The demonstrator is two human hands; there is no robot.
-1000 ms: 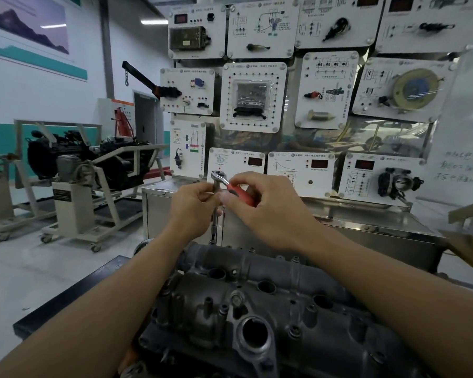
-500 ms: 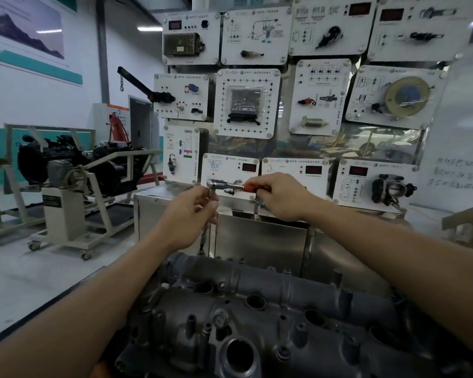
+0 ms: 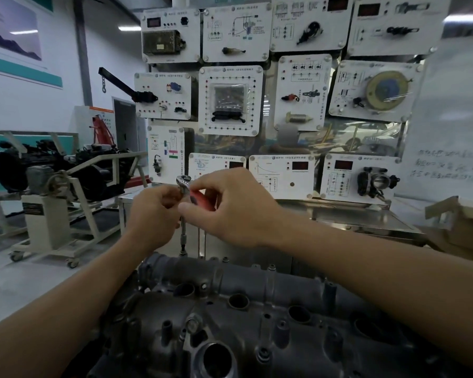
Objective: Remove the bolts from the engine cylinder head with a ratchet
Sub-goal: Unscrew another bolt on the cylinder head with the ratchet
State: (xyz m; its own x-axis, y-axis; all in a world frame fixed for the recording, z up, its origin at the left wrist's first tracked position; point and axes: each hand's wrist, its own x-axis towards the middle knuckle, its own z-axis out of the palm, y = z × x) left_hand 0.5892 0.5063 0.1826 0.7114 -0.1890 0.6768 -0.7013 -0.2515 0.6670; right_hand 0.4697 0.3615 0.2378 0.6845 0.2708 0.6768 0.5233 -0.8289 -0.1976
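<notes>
The right hand point(image 3: 230, 205) grips the ratchet point(image 3: 183, 182) by its red handle, hiding most of it. The left hand point(image 3: 153, 214) pinches just under the chrome head. Its extension point(image 3: 183, 236) stands upright on the far edge of the cylinder head point(image 3: 284, 290); the bolt beneath is hard to make out.

Workshop interior, dim. White wall point(image 3: 17, 110) at left is carrying a teal stripe point(image 3: 25, 73) & a mountain poster point(image 3: 11, 31). A ceiling strip light point(image 3: 129, 28) is glowing. Pale grey floor point(image 3: 0, 285) is stretching left, where a black engine point(image 3: 52, 170) is sitting on a wheeled cream stand point(image 3: 43, 225). A black crane arm point(image 3: 118, 80) w/ chain point(image 3: 103, 84) is jutting leftward. Centre bkgd: a board of white demo panels point(image 3: 231, 100) w/ red digital readouts point(image 3: 300, 165) is standing above a steel cabinet point(image 3: 352, 214). At right, a whiteboard point(image 3: 453, 118) is showing blurred handwriting.
</notes>
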